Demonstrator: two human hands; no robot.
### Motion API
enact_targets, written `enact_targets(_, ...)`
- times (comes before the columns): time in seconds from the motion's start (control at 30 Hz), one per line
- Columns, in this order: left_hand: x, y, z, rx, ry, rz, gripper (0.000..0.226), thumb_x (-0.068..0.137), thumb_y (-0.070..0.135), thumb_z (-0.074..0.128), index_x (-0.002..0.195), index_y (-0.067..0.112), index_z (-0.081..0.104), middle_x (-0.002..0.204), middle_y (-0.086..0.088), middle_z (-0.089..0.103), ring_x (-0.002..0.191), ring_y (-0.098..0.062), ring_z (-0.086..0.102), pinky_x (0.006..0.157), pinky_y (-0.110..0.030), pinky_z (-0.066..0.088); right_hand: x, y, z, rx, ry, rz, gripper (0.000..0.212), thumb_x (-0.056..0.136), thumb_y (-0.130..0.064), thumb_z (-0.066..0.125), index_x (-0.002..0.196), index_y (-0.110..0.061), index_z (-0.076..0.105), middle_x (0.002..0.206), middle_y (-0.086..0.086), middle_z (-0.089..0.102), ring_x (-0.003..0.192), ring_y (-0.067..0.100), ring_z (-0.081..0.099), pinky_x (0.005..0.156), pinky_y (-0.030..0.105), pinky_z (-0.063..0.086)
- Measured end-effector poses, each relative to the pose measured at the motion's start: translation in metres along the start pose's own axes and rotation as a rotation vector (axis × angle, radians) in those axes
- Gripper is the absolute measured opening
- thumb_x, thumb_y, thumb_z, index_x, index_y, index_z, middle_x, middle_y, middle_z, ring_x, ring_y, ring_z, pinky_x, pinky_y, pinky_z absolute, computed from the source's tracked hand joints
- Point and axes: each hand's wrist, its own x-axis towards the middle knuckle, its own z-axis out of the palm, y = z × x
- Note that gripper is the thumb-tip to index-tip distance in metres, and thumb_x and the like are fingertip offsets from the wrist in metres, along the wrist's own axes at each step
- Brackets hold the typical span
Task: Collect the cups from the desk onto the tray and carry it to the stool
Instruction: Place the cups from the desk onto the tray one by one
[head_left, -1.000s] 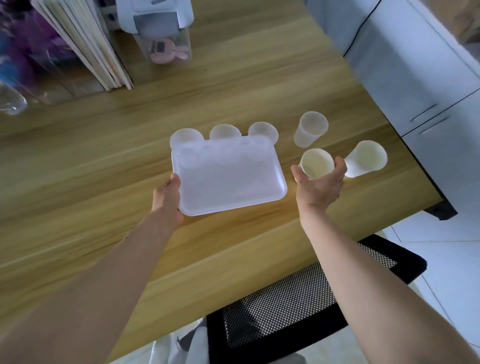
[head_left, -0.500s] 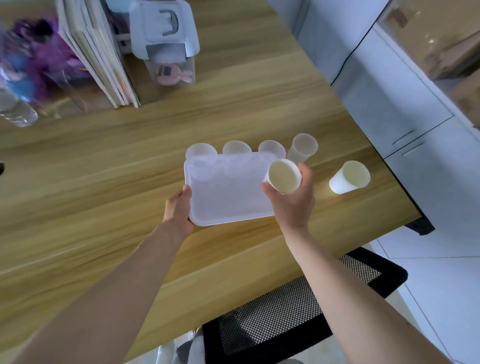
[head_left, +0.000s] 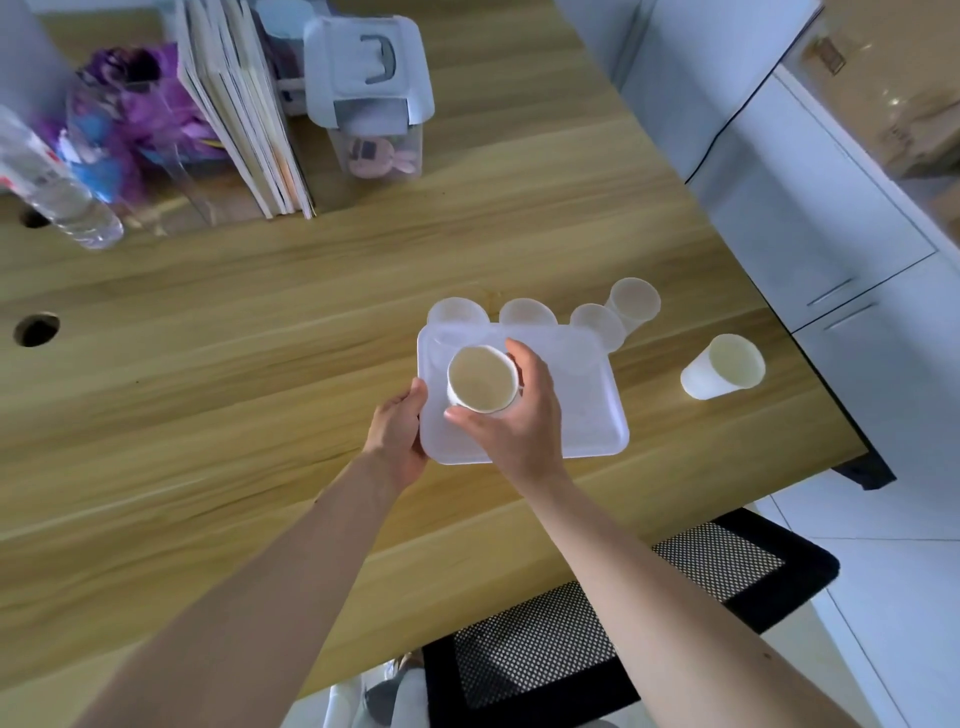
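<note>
Nearest, at 6 o'clock, a black mesh chair (head_left: 613, 618) sits under the edge of the wooden desk (head_left: 260, 395). Above it the left hand (head_left: 397, 441) pinches the near left edge of the translucent tray (head_left: 587, 410), fingers clenched on its rim. The right hand (head_left: 519, 415) wraps a paper cup (head_left: 480, 382), thumb and fingers grasping its wall, over the tray's left part; whether the cup's base touches the tray cannot be told. Beyond the tray's far edge, at 12 o'clock, three cups (head_left: 524, 312) stand in a row, partly seen through the plastic, with a fourth cup (head_left: 634, 301) just beside them at 1 o'clock. A tilted cup (head_left: 724, 366) stands apart at 3 o'clock. Farthest, at 10 o'clock, books (head_left: 244, 109) and a water bottle (head_left: 57, 182).
</note>
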Motion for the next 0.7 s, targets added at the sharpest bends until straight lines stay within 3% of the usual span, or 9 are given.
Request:
enact_targets(0.27,0.001,-0.001,-0.002,0.000,-0.032,-0.010,0.037,0.103,0.028,0.045,0.122,0.002,0.064,0.117,-0.018,0.070,0.096,-0.032,0.069,0.080,-0.040,0.057,-0.006,0.001,0.001,-0.013,-0.049,-0.009,0.098,0.058,-0.025,0.092,0.141,-0.017,0.040,0.131,-0.004,0.053,0.121,0.012,0.050,0.103,0.036,0.043)
enact_targets(0.47,0.008,0.002,-0.003,-0.035,-0.017,-0.028,0.035,0.102,0.030,0.047,0.117,0.006,0.066,0.119,-0.019,0.070,0.101,-0.036,0.068,0.087,-0.050,0.055,-0.006,0.005,-0.008,0.022,-0.057,0.024,0.105,0.054,-0.036,0.093,0.141,-0.025,0.036,0.132,-0.009,0.049,0.123,0.004,0.046,0.106,0.033,0.040)
enact_targets(0.53,0.012,0.006,-0.003,-0.050,-0.002,-0.048,0.033,0.101,0.032,0.049,0.116,0.009,0.066,0.115,-0.016,0.071,0.098,-0.036,0.068,0.080,-0.052,0.058,-0.002,0.010,-0.019,0.044,-0.026,0.043,0.102,0.054,-0.039,0.092,0.140,-0.027,0.037,0.135,-0.009,0.048,0.125,0.004,0.046,0.105,0.030,0.039)
enact_targets(0.63,0.021,0.012,-0.006,-0.089,0.018,-0.024,0.035,0.100,0.030,0.051,0.121,0.006,0.064,0.115,-0.015,0.071,0.095,-0.033,0.069,0.064,-0.044,0.061,0.011,0.019,-0.038,0.086,0.101,0.076,0.092,0.058,-0.043,0.089,0.136,-0.026,0.043,0.133,-0.007,0.052,0.123,0.006,0.048,0.101,0.025,0.039)
enact_targets(0.7,0.030,0.015,-0.009,-0.079,0.043,-0.006,0.036,0.099,0.031,0.052,0.124,0.006,0.064,0.122,-0.014,0.070,0.105,-0.034,0.068,0.079,-0.047,0.059,0.026,0.030,-0.052,0.119,0.232,0.118,0.084,0.065,-0.037,0.088,0.135,-0.021,0.046,0.132,-0.006,0.053,0.122,0.007,0.049,0.101,0.025,0.039)
